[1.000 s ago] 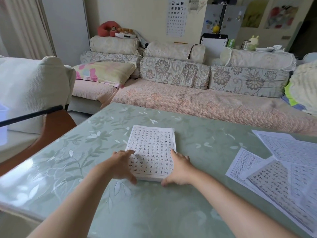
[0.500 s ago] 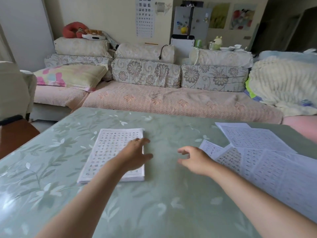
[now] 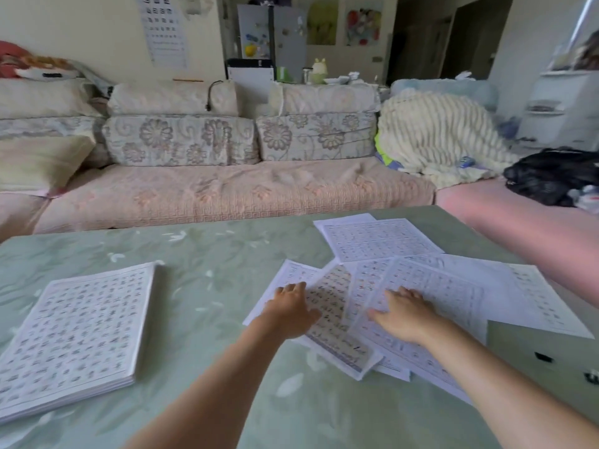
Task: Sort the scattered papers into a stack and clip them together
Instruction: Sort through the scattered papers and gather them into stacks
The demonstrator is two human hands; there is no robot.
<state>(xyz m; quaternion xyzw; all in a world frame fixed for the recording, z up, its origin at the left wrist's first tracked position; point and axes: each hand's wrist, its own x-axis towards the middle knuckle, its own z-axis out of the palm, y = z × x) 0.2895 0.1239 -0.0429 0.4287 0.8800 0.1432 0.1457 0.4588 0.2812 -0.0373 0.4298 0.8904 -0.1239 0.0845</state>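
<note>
My left fingers (image 3: 291,289) lie straight and flat, gripping nothing, and my right fingers (image 3: 407,292) do the same with the thumb spread wide. Both the left hand (image 3: 290,314) and the right hand (image 3: 405,315) press down on the loose sheets (image 3: 453,293), palms against paper, near each other but apart. These sheets are fanned over one another at all angles on the right half of the table (image 3: 210,286), one corner reaching close to its near right side and one sheet lying farther back toward the sofa (image 3: 227,196). Well apart to my left sits the stack (image 3: 77,332), squared up, its edges aligned, nothing touching it. So I judge the job roughly half done: one neat pile is made, while the spread under my palms has yet to be gathered, squared and joined to it, and no clip is on any paper, so the clipping is all to come. The count: two hands, one stack, and about seven loose sheets, though they overlap and the picture is blurred, so that number is not firm. Two small dark things (image 3: 544,357) lie on the table past the sheets, near its right edge. Next I would draw the sheets together under my palms before lifting any.
</note>
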